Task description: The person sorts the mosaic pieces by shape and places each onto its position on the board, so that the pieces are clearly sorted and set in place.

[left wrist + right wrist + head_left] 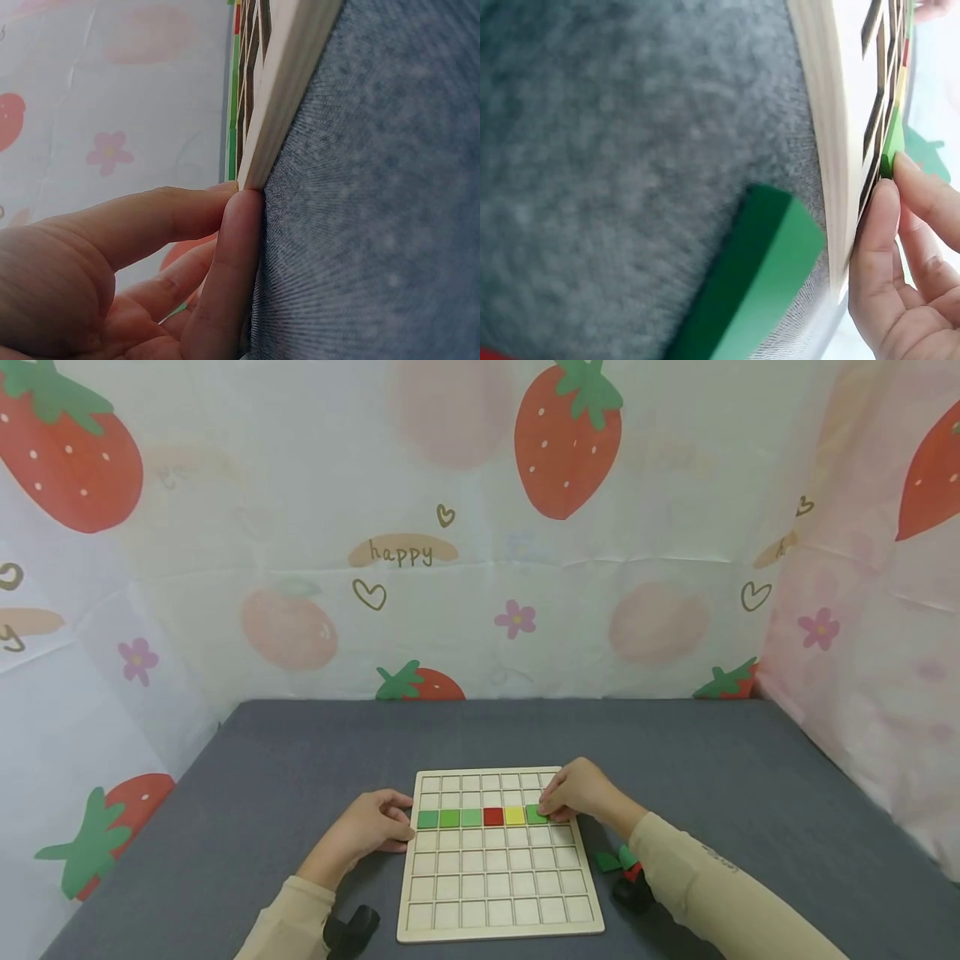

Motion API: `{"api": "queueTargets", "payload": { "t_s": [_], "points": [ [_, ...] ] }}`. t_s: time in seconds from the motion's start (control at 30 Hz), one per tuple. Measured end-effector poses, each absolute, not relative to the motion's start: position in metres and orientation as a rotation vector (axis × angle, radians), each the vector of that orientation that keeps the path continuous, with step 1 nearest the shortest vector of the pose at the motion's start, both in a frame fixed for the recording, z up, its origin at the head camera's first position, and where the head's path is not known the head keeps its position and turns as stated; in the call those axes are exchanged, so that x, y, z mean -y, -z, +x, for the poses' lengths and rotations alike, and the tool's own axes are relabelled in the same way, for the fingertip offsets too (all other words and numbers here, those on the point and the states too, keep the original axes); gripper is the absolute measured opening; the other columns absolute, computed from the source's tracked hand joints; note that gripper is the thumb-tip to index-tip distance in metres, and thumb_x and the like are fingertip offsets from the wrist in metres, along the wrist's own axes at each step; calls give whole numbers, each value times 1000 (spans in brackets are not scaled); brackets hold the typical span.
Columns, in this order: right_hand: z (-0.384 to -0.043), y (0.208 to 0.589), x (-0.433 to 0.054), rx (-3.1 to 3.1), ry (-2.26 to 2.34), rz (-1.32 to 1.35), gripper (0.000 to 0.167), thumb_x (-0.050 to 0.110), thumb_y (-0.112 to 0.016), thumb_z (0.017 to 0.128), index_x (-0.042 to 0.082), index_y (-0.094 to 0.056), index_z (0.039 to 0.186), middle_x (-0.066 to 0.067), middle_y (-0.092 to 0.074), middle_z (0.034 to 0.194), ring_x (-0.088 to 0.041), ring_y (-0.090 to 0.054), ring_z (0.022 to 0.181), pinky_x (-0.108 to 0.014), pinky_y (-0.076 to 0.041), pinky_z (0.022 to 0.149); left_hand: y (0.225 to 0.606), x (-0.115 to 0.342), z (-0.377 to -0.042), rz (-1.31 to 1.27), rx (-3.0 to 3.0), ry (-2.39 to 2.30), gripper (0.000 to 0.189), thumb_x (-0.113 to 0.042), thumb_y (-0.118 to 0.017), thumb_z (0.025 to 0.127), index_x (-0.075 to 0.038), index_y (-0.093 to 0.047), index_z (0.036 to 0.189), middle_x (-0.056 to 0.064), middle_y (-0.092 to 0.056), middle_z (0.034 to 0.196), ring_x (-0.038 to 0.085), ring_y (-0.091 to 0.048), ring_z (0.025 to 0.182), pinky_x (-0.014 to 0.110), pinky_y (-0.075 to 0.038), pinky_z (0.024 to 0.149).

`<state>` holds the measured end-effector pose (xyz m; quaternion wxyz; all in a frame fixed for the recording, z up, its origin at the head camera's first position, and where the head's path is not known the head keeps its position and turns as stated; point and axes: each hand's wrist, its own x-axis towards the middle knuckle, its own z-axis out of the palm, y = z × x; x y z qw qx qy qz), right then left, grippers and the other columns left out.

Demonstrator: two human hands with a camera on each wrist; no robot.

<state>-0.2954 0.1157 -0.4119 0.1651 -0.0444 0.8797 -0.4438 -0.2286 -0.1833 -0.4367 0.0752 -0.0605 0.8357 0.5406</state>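
Tile (892,142): green, third row from the far side of the board (497,913), just right of the yellow tile (514,815). My right hand (581,789) pinches it between thumb and finger, gap narrow. Full seating in its cell: cannot tell. My left hand (367,821), fingers bent, holds the board's left edge.

Handling: I rate the tile light, stiff and hard to break; its smooth face may slip. Grip by opposite sides, high up, to keep fingertips clear of the cell. The board looks rigid and probably light enough to slide on the cloth (315,752); hold it by the edge.

Count: hands, 2. Board, 1, of 7 columns by 7 rows. Tiles in the row, 6: 4 green, pinched one included; 1 red (492,817); 1 yellow. Loose tiles (607,862) right of the board: at least 3, 2 green and 1 red, partly hidden.
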Motion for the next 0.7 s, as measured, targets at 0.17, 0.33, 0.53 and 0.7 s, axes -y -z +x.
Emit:
{"api": "queueTargets", "payload": {
  "t_s": [0.17, 0.33, 0.53, 0.7],
  "points": [
    [-295, 412, -114, -2560, 1232, -140, 7, -1, -81, 76, -1, -75, 76, -10, -72, 74, -11, -66, 54, -27, -60, 58, 435, 183, -229, -185, -2503, -1613, 49, 8, -73, 80, 9, -57, 127, 11, -59, 86, 17, -62, 70, 32, -61, 64],
    [-294, 410, -116, -2538, 1268, -151, 7, 0, -81, 77, -1, -75, 80, -11, -72, 75, -14, -67, 58, -29, -61, 60, 436, 183, -231, -181, -2509, -1605, 49, 7, -73, 80, 9, -57, 127, 12, -59, 87, 17, -63, 71, 33, -61, 65],
    [-288, 399, -133, -2525, 1318, -119, 17, 10, -81, 81, 1, -77, 95, -10, -73, 91, -18, -69, 74, -33, -61, 70, 436, 183, -231, -185, -2491, -1609, 49, 8, -73, 80, 9, -57, 127, 12, -59, 87, 18, -63, 71, 33, -61, 65],
    [-278, 389, -154, -2555, 1281, -107, 24, 17, -79, 84, 4, -76, 103, -10, -72, 110, -19, -68, 86, -39, -59, 83, 437, 184, -231, -200, -2499, -1602, 48, 7, -72, 82, 8, -57, 127, 12, -59, 88, 18, -64, 72, 33, -61, 66]
  ]
}}
